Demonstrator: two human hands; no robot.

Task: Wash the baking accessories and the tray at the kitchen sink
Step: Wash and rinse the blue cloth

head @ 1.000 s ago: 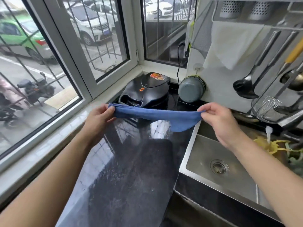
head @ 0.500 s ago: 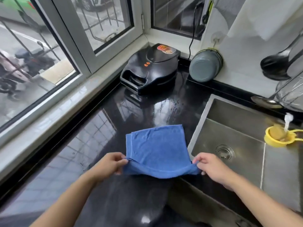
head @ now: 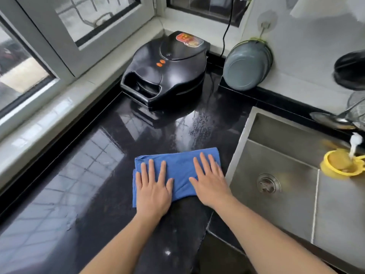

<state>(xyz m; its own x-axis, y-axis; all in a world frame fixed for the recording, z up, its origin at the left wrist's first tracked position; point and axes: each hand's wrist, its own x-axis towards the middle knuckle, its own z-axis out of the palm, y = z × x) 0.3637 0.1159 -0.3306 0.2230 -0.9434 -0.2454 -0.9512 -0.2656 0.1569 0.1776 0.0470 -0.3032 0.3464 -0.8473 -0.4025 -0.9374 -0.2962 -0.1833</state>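
- The blue cloth (head: 178, 171) lies folded on the black countertop (head: 98, 155), just beside the left rim of the sink (head: 276, 175); a folded pad this close to the basin likely serves as a place to set wet items down or to soak up splashes.
- The left hand (head: 153, 186) rests palm-down on the left half of the cloth, fingers straight and slightly spread, gripping nothing; it seems meant to flatten the fold.
- The right hand (head: 210, 182) lies the same way on the right half, fingers straight and close together, its outer edge near the sink rim. Two flat palms press the layers evenly rather than bunching them.
- Of the task's things, only one small yellow cup-like piece (head: 342, 165) shows, sitting in the sink at the far right under a running stream of water (head: 354, 144), probably left there to rinse or fill. No tray is visible in this view.
- The black electric griddle (head: 166, 70) sits shut at the back corner, well apart from the sink, its cord (head: 225, 30) running up toward the window, presumably kept away from the water.
- A grey bowl (head: 245, 66) leans on edge against the wall, likely to drain.
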